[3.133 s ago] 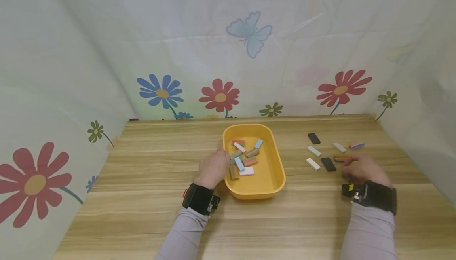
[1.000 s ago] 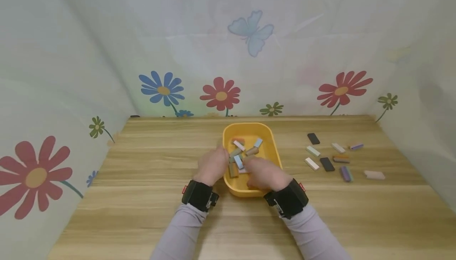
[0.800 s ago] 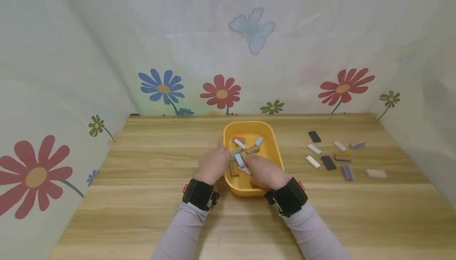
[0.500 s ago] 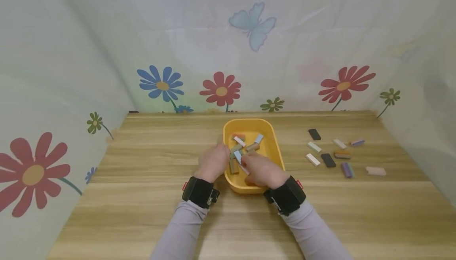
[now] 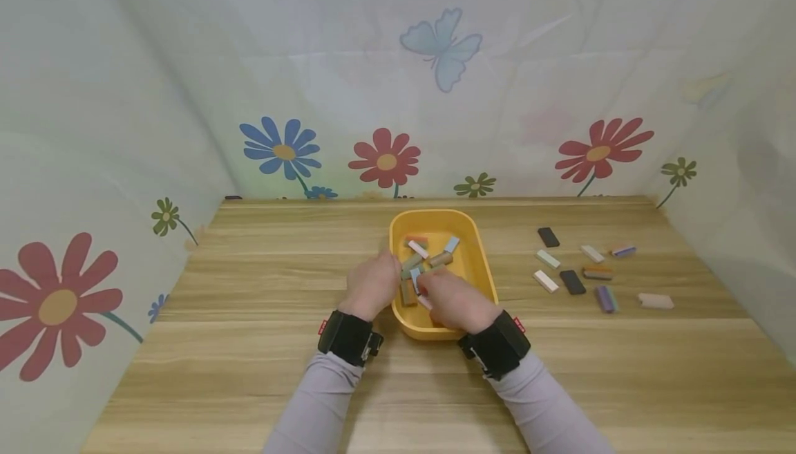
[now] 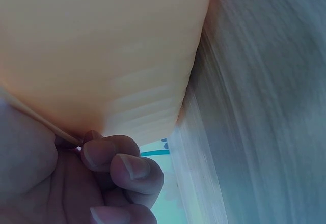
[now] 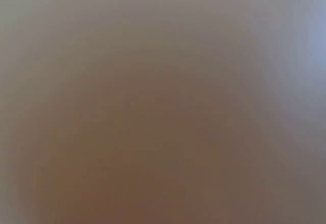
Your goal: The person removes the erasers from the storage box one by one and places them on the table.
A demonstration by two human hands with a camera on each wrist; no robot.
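Note:
A yellow plastic bin (image 5: 481,281) stands on the wooden table with several small oblong blocks in it. My left hand (image 5: 373,285) grips its left rim; in the left wrist view, curled fingers (image 6: 135,170) hold the edge of the bin wall (image 6: 117,56). My right hand (image 5: 457,298) reaches into the bin, its fingertips at a light blue block (image 5: 415,276). A pale pinkish block (image 5: 425,302) lies partly under that hand. Whether the fingers pinch a block is hidden. Blur fills the right wrist view.
Right of the bin, several loose blocks lie on the table (image 5: 622,371), among them a black one (image 5: 573,282), a white one (image 5: 546,281), a purple one (image 5: 604,299) and a pale pink one (image 5: 656,300). A flowered curtain (image 5: 336,60) hangs behind.
From the loose blocks at the right, my right hand has come into the bin and shifted slightly left there. The pinkish and light blue blocks have turned. My left hand stays at the rim.

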